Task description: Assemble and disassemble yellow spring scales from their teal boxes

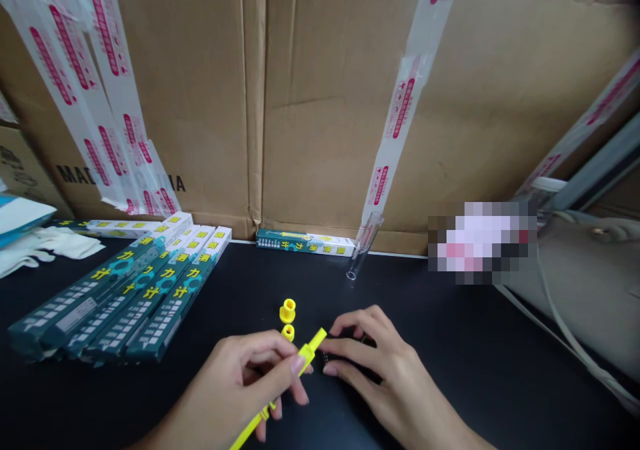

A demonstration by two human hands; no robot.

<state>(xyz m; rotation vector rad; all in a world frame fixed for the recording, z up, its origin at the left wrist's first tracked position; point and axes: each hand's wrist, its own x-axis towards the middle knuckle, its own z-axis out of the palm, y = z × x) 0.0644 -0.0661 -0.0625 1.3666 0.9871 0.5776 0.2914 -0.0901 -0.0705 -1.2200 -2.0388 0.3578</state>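
Note:
My left hand (250, 377) is closed around a thin yellow rod (310, 347), pinched near its upper end between thumb and fingers; the rod runs down to the bottom edge. My right hand (375, 363) rests fingers down on the black table (450, 343), its fingertips beside the rod's tip and over a small dark part (325, 357) that I cannot make out. Two small yellow caps (287, 311) sit on the table just beyond my left hand.
Several long teal and white boxes (125, 297) lie in a row at the left. Another box (305, 242) and a clear tube (363, 250) lie against the taped cardboard wall (325, 103). White cloth (45, 243) lies far left, cables (565, 330) at right.

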